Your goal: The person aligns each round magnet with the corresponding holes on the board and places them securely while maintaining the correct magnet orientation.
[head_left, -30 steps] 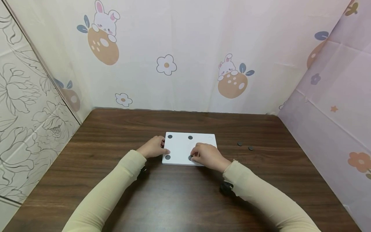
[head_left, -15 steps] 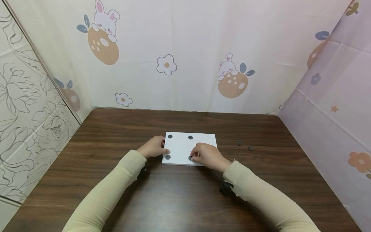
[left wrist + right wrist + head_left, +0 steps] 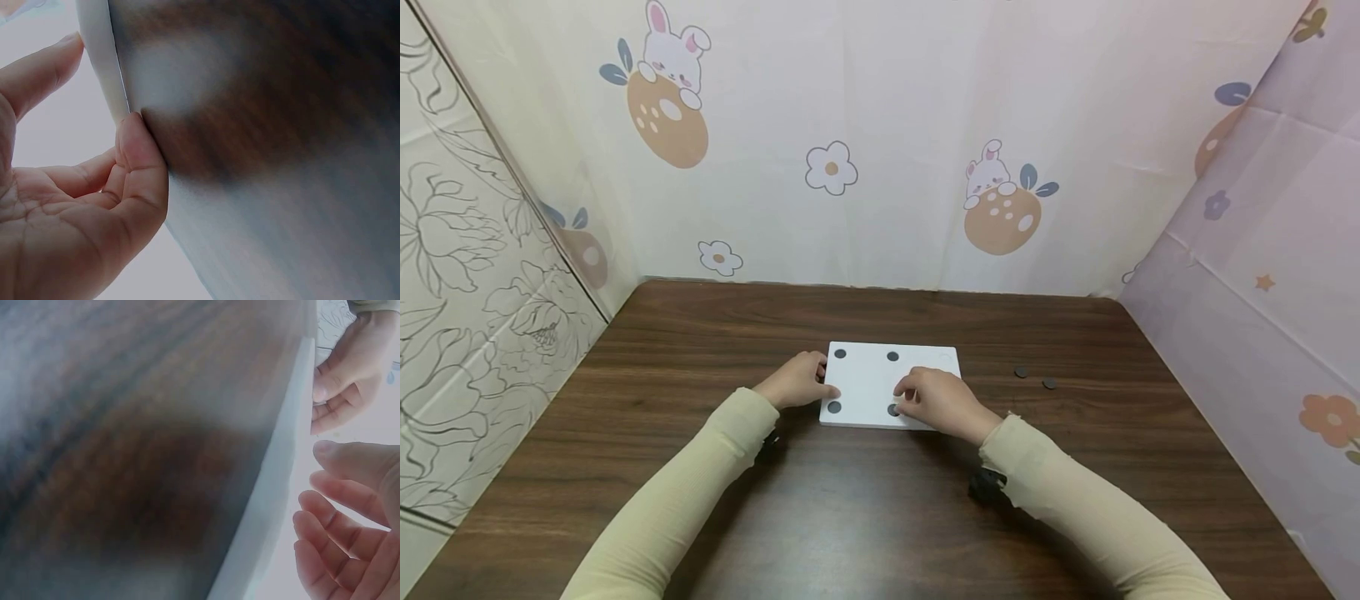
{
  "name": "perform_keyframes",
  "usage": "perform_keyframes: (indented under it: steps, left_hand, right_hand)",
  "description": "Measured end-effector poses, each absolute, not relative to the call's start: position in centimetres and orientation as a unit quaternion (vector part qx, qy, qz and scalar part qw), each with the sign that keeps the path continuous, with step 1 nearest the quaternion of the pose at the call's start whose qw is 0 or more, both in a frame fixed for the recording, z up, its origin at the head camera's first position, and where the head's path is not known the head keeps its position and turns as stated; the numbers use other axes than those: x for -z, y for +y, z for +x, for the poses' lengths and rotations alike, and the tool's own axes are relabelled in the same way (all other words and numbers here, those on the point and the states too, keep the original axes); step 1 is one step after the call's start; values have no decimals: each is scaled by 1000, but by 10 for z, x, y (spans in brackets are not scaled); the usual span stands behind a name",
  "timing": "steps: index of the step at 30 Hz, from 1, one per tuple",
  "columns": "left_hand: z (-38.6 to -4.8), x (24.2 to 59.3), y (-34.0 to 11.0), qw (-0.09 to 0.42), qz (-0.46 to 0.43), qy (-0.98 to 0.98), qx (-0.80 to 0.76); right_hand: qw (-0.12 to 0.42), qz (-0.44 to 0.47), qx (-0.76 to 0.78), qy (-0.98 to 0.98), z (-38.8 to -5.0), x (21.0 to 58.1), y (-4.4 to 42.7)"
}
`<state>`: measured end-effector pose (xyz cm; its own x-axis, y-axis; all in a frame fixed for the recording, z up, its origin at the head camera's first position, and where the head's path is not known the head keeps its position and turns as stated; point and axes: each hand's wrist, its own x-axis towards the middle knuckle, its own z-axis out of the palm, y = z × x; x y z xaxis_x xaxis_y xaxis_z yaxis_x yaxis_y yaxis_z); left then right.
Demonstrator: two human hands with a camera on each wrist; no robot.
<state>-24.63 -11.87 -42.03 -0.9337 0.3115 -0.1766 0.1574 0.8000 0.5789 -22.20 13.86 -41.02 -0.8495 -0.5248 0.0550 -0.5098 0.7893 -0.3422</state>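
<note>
A white rectangular board [image 3: 862, 379] lies flat on the table with several small dark discs on its face. My left hand [image 3: 797, 380] grips the board's left edge, thumb on top and fingers at the side. In the left wrist view, the left fingers [image 3: 140, 147] curl against the white edge. My right hand [image 3: 942, 402] is over the board's right part, its thumb beside the front middle disc [image 3: 892, 410]. The right wrist view shows the right fingers [image 3: 328, 544] loosely bent, apart from the thumb, with nothing visible between them. That hand covers the board's front right corner.
Two loose dark discs [image 3: 1020, 372] lie on the brown wooden table [image 3: 850, 508] to the right of the board. A faint round mark [image 3: 945, 356] shows at the board's back right corner. Patterned curtains [image 3: 895, 225] stand behind and at both sides.
The right thumb and forefinger have parted slightly above the front middle disc, which is now more exposed. The left hand and the board have stayed in place.
</note>
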Motion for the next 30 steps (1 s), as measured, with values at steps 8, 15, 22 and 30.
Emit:
perform_keyframes:
  steps: [8, 15, 22, 30]
  left_hand:
    - [-248, 422, -119, 131, 127, 939, -293]
    - [-247, 421, -119, 131, 127, 938, -293]
    - [-245, 420, -119, 131, 125, 939, -293]
    - [-244, 417, -118, 133, 121, 937, -298]
  right_hand:
    - [14, -245, 184, 952, -228, 401, 151]
    - [-6, -223, 193, 955, -233, 395, 167]
    - [-26, -206, 196, 958, -238, 389, 186]
    - [-39, -173, 201, 964, -246, 390, 212]
